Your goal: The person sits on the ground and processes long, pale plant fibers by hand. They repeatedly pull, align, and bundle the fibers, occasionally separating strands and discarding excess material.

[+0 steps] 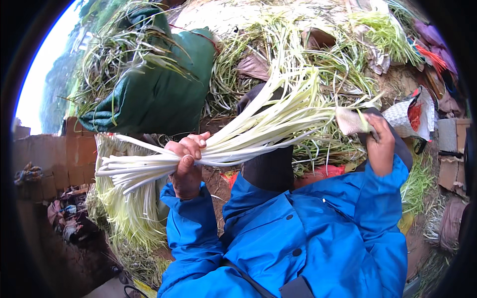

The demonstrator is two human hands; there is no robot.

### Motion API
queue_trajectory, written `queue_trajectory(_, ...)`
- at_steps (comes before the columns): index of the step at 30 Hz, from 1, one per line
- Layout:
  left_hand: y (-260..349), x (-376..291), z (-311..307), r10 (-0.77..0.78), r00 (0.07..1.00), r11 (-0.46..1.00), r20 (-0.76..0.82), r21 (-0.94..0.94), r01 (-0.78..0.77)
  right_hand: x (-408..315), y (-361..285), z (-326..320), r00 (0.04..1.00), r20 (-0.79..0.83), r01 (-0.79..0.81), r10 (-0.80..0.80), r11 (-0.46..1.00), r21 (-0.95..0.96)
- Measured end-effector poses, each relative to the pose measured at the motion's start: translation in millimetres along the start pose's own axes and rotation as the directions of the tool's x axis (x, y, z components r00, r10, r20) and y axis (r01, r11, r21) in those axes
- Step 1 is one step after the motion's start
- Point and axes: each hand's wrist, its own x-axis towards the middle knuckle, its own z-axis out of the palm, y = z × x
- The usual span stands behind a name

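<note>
My left hand is closed around a bundle of pale yellow leafy stalks, which look like blanched garlic chives. Their white stem ends stick out to the left of the fist, and the leaves fan out to the upper right over my knees. A beige cloth is pinched in my right hand, slightly blurred, against the leaf tips on the right. Under the stem ends, a pile of similar yellow stalks lies by my left side.
A green fabric bundle with dry leaves on top stands at the upper left. Loose green and yellow leaves cover the ground ahead. To the right are a white woven bag and cardboard boxes. A brick wall stands at left.
</note>
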Motion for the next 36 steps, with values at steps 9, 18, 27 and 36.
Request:
queue_trajectory(9, 17, 12, 27, 0.025, 0.889, 0.934, 0.457, 0.306, -0.183, 31, -68, 102, 0.709, 0.253, 0.685, -0.658, 0.728, -0.024)
queue_trajectory(18, 17, 7, 25, -0.023, 0.955, 0.943, 0.296, 0.325, -0.078, 41, 110, 5, 0.967, 0.253, 0.165, 0.006, 0.742, -0.65)
queue_trajectory(27, -13, 59, 65, -0.258, 0.883, 0.885, -0.391, -0.463, 0.054, -4, 16, 4, 0.734, 0.645, -0.537, -0.211, 0.4, 0.743)
queue_trajectory(36, 50, 102, 180, 0.299, 0.953, 0.901, 0.05, -0.343, -0.265, 63, -31, 59, 0.899, 0.192, -0.193, -0.394, 0.037, 0.981)
